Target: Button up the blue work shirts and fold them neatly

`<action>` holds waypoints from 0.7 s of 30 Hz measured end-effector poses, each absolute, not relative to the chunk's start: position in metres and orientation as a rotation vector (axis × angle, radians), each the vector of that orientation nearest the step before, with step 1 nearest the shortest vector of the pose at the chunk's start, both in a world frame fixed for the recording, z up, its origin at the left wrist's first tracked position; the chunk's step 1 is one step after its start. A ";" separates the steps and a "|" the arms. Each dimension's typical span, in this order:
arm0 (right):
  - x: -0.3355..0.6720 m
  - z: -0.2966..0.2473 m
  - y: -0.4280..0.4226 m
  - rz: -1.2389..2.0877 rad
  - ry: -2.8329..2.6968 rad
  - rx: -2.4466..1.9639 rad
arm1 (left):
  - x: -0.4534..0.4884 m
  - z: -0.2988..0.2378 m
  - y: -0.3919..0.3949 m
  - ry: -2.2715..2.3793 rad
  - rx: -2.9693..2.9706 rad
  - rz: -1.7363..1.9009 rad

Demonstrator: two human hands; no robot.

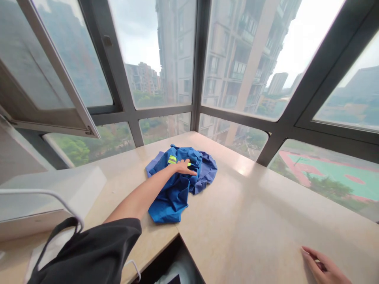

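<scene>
A crumpled blue garment (170,203) with yellow-green reflective strips lies in a heap near the corner of the pale countertop. Its purplish-blue parts (209,169) spread out at the sides. My left hand (185,167) reaches across and rests on top of the heap, thumb stretched away from the fingers, with a reflective strip between them. The fingertips are partly lost in the folds. At the lower right, my right hand (324,268) is low over the countertop, fingers curled and thumb near the index finger, with nothing visible in it. The frame edge cuts it off.
Windows with dark frames (203,51) enclose the countertop (251,221). An opened sash (53,128) juts in at left above a white box-like object (85,193). A white cable (44,192) curves nearby. Below the front edge is a dark opening (177,252) holding pale items.
</scene>
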State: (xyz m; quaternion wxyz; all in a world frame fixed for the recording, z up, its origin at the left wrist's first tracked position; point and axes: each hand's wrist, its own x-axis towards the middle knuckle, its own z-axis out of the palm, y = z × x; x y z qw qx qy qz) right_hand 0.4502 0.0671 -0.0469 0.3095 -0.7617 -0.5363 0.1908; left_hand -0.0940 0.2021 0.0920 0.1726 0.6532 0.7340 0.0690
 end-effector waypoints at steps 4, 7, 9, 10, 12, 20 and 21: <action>0.448 -0.050 0.065 0.430 -1.426 -2.014 | -0.088 0.052 0.200 2.066 1.873 -0.149; 0.446 -0.049 0.063 0.375 -1.435 -2.003 | -0.082 0.033 0.194 2.190 1.983 -0.026; 0.444 -0.048 0.062 0.337 -1.433 -2.002 | -0.079 0.025 0.188 2.248 2.020 0.079; 0.443 -0.047 0.062 0.326 -1.432 -2.000 | -0.079 0.024 0.185 2.256 2.021 0.096; 0.441 -0.046 0.061 0.317 -1.422 -1.999 | -0.079 0.024 0.182 2.251 2.021 0.092; 0.439 -0.043 0.060 0.342 -1.371 -2.019 | -0.101 0.081 0.214 2.182 2.063 0.195; 0.439 -0.043 0.060 0.341 -1.365 -2.018 | -0.108 0.094 0.221 2.187 2.054 0.237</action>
